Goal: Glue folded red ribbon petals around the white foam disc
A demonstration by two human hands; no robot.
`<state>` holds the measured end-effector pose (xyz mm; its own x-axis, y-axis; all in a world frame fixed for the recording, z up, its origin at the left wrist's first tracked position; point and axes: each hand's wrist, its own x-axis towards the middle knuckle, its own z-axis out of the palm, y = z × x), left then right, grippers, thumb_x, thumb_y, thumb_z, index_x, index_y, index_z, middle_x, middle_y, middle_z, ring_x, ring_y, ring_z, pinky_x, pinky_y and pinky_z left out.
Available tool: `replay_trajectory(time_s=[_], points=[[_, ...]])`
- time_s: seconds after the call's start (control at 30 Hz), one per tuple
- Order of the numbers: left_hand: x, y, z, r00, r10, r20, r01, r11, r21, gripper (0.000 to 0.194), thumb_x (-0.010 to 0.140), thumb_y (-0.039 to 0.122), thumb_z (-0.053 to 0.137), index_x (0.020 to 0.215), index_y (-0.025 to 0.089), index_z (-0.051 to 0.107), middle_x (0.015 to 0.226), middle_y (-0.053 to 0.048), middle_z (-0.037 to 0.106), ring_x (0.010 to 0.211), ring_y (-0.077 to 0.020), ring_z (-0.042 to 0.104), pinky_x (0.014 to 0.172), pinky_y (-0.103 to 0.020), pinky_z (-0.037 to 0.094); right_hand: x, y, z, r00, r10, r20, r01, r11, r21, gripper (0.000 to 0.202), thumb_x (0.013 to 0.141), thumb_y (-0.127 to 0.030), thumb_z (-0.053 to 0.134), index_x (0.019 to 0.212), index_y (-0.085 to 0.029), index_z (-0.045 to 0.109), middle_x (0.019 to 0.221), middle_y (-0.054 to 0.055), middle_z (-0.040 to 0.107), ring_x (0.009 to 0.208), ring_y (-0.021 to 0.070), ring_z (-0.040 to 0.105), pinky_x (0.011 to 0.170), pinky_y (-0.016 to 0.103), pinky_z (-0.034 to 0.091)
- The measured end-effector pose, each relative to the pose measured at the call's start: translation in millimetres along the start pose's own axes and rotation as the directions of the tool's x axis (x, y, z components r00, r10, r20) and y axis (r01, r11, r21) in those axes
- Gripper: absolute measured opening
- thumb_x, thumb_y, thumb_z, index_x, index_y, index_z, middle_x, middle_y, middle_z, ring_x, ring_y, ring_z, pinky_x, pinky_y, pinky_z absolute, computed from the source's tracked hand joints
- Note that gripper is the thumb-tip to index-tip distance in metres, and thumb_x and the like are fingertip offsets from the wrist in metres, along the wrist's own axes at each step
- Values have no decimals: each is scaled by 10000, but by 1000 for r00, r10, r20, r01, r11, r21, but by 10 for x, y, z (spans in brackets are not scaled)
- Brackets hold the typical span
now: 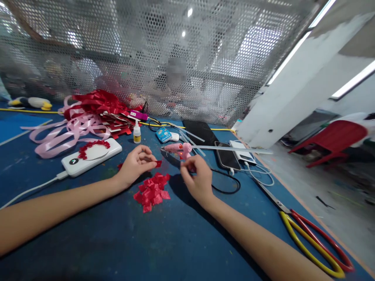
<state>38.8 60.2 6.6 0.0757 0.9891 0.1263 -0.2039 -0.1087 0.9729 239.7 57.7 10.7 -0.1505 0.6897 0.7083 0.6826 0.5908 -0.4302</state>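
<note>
My left hand (136,164) pinches a small piece of red ribbon (158,164) between thumb and fingers, above the table. Just below lies a loose heap of cut red ribbon pieces (152,192). My right hand (197,177) has its thumb and forefinger pressed together beside the handle of a pink glue gun (177,148); what they hold, if anything, is too small to tell. A long clear glue stick (216,148) sticks out of the gun's back. To the left, a white disc (95,152) edged with red ribbon pieces rests on a white power bank (114,150).
Red ribbon strips (99,102) and pink ribbon (73,130) are piled at the back left, near a small glue bottle (136,133). Phone (227,156), cables and large scissors (310,238) lie on the right. A perforated metal screen (146,50) borders the table's back.
</note>
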Motion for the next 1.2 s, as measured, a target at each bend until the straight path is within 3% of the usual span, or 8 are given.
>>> replay_trajectory(time_s=[0.1,0.2,0.5,0.73,1.2], points=[[-61,10,32,996,-18,87,17,1000,6,364,585,160,715,816,201,437,672,50,647,577,-86,598,567,-197,452,-25,-47,16,955,-154,255,141,988,71,97,831,-231,519,886,-197,591,742,23,608,666,146,540,626,273,438],[-93,12,50,989,-12,150,4,998,55,331,602,136,708,786,198,439,676,36,672,582,-83,612,606,-204,469,-27,-35,43,912,-251,325,231,968,98,141,853,-247,528,927,-183,629,744,38,643,700,158,556,651,281,450],[-116,-24,46,984,7,179,-38,985,167,290,651,157,687,789,210,438,703,12,703,615,-114,653,619,-219,486,-66,-54,74,885,-360,296,379,925,-8,164,873,-233,527,852,-173,679,707,34,681,623,145,536,582,258,408],[-131,-2,62,990,25,136,-60,963,264,276,639,134,663,784,199,436,674,39,682,598,-97,638,600,-194,470,-80,-80,82,878,-419,231,447,891,-82,163,871,-229,544,830,-167,689,666,26,668,589,121,515,559,245,381],[-128,-26,56,990,15,144,-53,964,261,289,647,139,666,801,200,428,686,33,691,598,-99,647,595,-197,474,-76,-109,80,870,-436,229,474,868,-149,162,841,-180,538,760,-172,678,626,14,650,572,117,504,551,247,367]])
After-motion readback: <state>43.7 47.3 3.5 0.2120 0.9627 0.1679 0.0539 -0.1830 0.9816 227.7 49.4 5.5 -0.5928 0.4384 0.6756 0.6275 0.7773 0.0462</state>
